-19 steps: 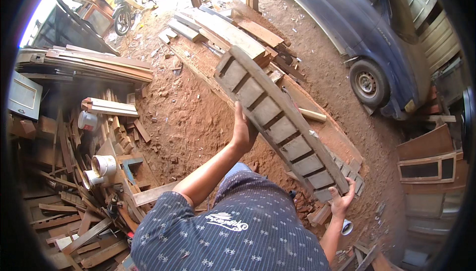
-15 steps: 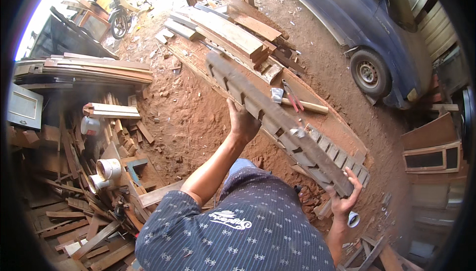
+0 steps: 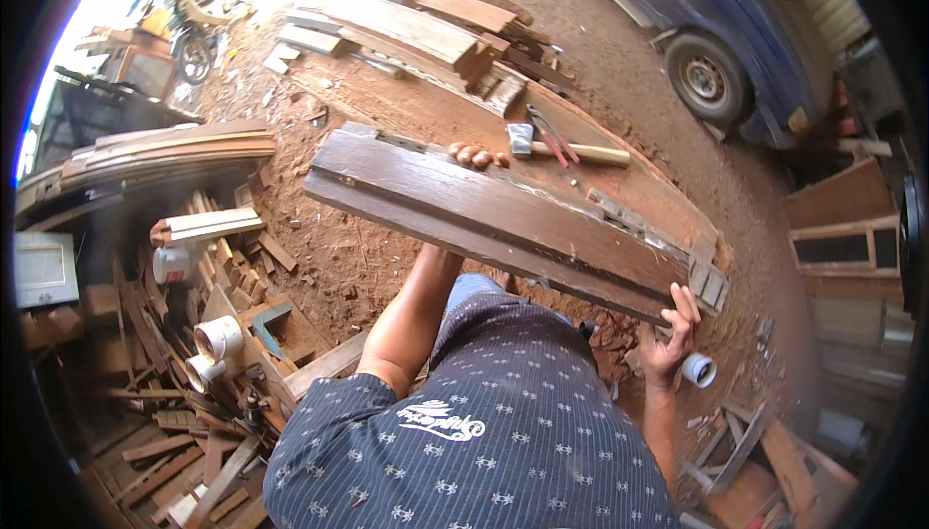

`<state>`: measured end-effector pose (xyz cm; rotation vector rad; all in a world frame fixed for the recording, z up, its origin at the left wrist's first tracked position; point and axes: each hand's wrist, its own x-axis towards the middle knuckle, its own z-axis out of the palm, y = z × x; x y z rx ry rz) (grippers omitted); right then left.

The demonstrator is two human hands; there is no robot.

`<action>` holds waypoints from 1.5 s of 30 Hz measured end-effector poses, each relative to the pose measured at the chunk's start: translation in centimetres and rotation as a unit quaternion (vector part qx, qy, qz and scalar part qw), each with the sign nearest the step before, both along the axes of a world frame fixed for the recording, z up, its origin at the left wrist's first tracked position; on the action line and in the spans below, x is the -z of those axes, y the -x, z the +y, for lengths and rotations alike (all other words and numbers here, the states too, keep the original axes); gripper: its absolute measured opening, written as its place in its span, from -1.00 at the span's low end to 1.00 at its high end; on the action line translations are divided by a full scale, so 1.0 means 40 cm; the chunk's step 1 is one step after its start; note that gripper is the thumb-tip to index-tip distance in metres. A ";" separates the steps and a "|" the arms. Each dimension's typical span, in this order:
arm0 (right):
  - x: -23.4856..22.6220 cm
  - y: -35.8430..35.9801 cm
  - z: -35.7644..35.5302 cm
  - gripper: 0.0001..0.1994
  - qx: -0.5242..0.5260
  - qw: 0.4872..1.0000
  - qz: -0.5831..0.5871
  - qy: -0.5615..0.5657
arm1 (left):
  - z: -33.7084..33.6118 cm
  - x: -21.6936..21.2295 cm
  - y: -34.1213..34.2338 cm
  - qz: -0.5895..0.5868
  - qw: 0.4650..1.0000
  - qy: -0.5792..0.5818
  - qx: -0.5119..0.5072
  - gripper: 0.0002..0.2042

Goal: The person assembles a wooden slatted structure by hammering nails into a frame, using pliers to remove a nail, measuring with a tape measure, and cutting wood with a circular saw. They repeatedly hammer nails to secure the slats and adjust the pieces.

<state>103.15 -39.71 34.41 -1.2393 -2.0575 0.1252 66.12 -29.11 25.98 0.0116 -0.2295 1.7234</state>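
A long dark brown wooden beam (image 3: 503,210) with a stepped edge lies across both hands in front of my body, its right end nearer me. My left hand (image 3: 478,155) grips it from beneath; only its curled fingertips show past the far edge, and the palm is hidden. At the right end, my right hand (image 3: 668,343) holds the corner, fingers on the end and thumb at the near side. Beyond the beam, a hammer-like tool (image 3: 590,153) with a wooden handle and metal head rests on the work board beside red-handled pincers (image 3: 554,137).
Planks (image 3: 406,30) are stacked on the far part of the reddish work board (image 3: 619,176). A blue vehicle (image 3: 735,35) stands at the far right. Scrap wood, a white bucket (image 3: 219,337) and stacked boards (image 3: 174,147) fill the left. A white pipe piece (image 3: 699,369) is by my right hand.
The beam has been rolled over: its notched side faced up before, and its smooth brown stepped face shows now. Its far end has swung left and toward me, and my left hand has shifted beneath it.
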 end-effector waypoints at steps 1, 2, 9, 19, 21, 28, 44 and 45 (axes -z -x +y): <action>-0.008 0.003 0.005 -0.62 0.002 1.000 0.005 0.002 | -0.004 0.003 0.003 0.001 1.000 0.013 -0.001 -0.75; -0.013 0.001 0.009 -0.63 0.001 1.000 0.022 0.011 | -0.009 0.018 0.007 0.014 0.999 0.040 -0.004 -0.74; -0.047 -0.009 0.039 -0.58 -0.031 0.984 0.104 0.140 | -0.024 0.122 0.052 0.116 0.926 0.360 0.003 -0.45; -0.083 0.033 0.039 -0.58 -0.033 0.961 0.126 0.245 | -0.007 0.091 0.024 0.149 0.889 0.432 -0.015 -0.30; -0.082 0.047 0.046 -0.58 -0.029 0.946 0.130 0.294 | 0.000 0.122 0.029 0.171 0.876 0.449 -0.047 -0.35; -0.023 0.079 0.142 -0.57 -0.100 0.931 0.155 0.314 | 0.026 0.154 0.051 0.201 0.851 0.481 -0.064 -0.30; 0.071 0.584 0.547 -0.65 -0.102 0.871 0.211 0.431 | 0.246 0.211 0.552 0.142 0.859 0.490 -0.046 -0.26; 0.087 0.652 0.561 -0.65 -0.086 0.871 0.213 0.434 | 0.266 0.237 0.619 0.129 0.864 0.485 -0.038 -0.28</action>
